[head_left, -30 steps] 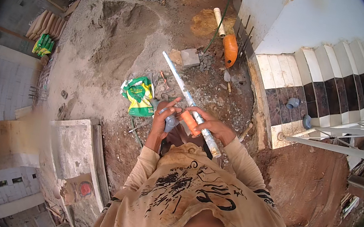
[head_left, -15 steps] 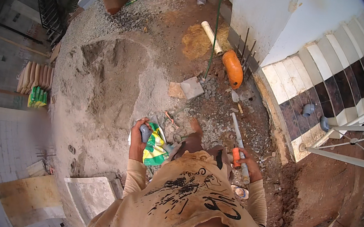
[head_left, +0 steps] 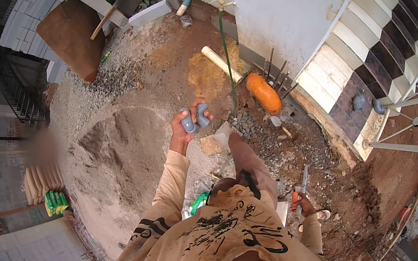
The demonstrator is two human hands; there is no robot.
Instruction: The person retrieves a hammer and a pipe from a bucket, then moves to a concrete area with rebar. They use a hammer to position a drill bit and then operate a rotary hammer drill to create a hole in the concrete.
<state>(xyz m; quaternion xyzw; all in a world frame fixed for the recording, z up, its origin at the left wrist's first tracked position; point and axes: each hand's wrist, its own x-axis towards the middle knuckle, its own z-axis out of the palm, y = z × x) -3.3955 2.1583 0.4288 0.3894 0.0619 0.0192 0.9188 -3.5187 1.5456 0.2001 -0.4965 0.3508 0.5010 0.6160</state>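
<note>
My left hand (head_left: pixel 180 133) is raised over the ground by the sand pile, its fingers closed around grey pipe elbows (head_left: pixel 189 124). Two curved grey pieces show in that grip. Low on the right, my right hand (head_left: pixel 306 204) is closed around an orange cylindrical object (head_left: pixel 294 200) whose kind I cannot make out. Beside it a long grey pipe (head_left: pixel 304 178) points forward; whether the fingers touch it is unclear. A green and yellow bag (head_left: pixel 199 203) lies partly hidden by my body.
A sand pile (head_left: pixel 113 139) spreads on the left. Ahead lie a cream pipe (head_left: pixel 222 64), a curved orange pipe (head_left: pixel 263 94) and a green hose (head_left: pixel 227 48). Upright rebar (head_left: pixel 275 70) stands by the wall. Tiled steps (head_left: pixel 349 91) rise at right, with loose grey fittings (head_left: pixel 359 102).
My left hand has moved forward and up, away from the green and yellow bag, carrying the grey elbows. My right hand keeps the orange object, now lower in view. The view has turned.
</note>
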